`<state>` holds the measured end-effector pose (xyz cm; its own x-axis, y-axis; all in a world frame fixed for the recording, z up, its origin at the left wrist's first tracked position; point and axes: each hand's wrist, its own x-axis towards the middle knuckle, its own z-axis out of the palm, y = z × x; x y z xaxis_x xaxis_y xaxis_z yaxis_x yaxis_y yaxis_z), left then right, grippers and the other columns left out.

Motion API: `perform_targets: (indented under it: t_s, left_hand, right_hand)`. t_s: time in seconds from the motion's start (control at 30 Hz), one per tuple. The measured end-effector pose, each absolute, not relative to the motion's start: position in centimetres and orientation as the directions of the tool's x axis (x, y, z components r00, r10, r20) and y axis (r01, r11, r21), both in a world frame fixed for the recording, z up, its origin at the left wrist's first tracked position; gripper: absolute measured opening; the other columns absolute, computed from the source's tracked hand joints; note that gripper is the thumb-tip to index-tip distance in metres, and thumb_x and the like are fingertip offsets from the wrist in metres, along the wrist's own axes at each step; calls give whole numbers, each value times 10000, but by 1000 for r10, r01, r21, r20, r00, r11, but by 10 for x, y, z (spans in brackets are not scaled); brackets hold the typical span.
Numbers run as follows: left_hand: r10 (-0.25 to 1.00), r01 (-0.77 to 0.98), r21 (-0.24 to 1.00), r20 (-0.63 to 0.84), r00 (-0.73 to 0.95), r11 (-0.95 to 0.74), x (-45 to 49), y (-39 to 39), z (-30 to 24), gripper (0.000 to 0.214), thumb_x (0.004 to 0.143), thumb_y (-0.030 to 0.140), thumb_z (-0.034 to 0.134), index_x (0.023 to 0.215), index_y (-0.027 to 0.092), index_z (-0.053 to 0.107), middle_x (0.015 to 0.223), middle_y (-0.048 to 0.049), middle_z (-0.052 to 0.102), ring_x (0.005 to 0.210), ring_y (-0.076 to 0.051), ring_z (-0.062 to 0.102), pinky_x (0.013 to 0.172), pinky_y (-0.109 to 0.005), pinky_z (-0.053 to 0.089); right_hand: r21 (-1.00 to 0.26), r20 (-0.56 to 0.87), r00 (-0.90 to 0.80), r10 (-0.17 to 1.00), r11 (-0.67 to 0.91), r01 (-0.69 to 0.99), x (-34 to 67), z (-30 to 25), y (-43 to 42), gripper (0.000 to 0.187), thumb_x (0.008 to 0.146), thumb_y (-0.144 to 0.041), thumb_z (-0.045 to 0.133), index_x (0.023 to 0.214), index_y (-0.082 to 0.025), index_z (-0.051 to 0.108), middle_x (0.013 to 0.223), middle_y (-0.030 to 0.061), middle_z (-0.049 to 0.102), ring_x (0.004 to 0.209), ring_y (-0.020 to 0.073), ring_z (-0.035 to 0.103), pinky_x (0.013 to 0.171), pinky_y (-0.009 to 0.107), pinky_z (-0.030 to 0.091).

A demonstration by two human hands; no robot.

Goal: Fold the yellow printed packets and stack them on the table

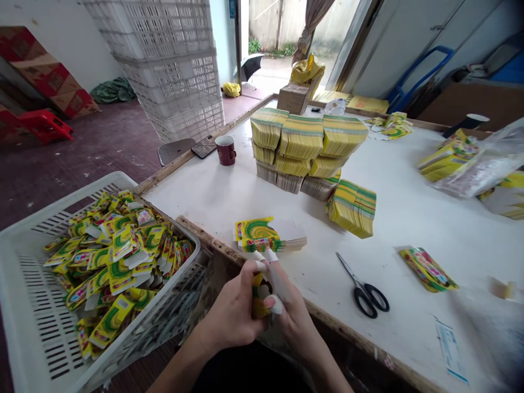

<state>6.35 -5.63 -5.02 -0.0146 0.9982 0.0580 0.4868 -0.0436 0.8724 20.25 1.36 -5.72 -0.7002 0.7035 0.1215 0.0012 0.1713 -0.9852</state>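
Close to my body, at the table's front edge, my left hand (237, 308) and my right hand (292, 305) are closed together around a small yellow-and-green carton (258, 311). White coverings wrap several of my fingertips. Most of the carton is hidden by my fingers, though a dark opening shows at its upper end. Just beyond my fingertips lies a small pile of flat printed cartons (257, 233), fanned out toward the right. On my left, a white plastic crate (30, 273) holds a heap of yellow-and-green folded cartons (123, 240).
Stacked bundles of flat cartons (303, 136) stand mid-table, with a separate bundle (352, 207) in front. Black-handled scissors (364, 292), a printed packet (428, 268), a maroon mug (226, 151) and a phone (203, 146) lie around. Tall white crates (172, 71) rise behind the left edge.
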Motion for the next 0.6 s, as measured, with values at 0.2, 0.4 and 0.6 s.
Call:
perform_targets:
  t_s: [0.2, 0.4, 0.6]
  left_hand:
    - [961, 553, 825, 232, -152, -112, 61, -60, -64, 679, 742, 126, 576, 1336, 258, 274, 1179, -101, 485, 1062, -246, 557, 918, -417, 486]
    - [847, 621, 763, 200, -492, 180, 62, -61, -66, 773, 677, 265, 738, 1329, 168, 334, 1324, -188, 449, 1286, -361, 426, 1065, -570, 344]
    - [810, 4, 979, -165, -563, 202, 55, -59, -50, 314, 797, 380, 665, 1013, 189, 543, 834, -7, 663, 723, -162, 648, 686, -286, 550]
  right_hand:
    - [-891, 291, -779, 555, 453, -11, 202, -62, 4, 702, 869, -61, 497, 1505, -286, 304, 1478, 94, 457, 1324, 247, 477, 1078, 394, 423]
    - [-973, 220, -395, 892, 231, -20, 195, -88, 5, 466, 897, -183, 556, 1358, -251, 545, 1295, 100, 642, 1123, 247, 651, 921, 367, 554]
    - [-889, 351, -378, 857, 432, 154, 203, -96, 8, 615, 914, -164, 512, 1495, -263, 336, 1436, 112, 514, 1313, 289, 500, 1035, 470, 475]
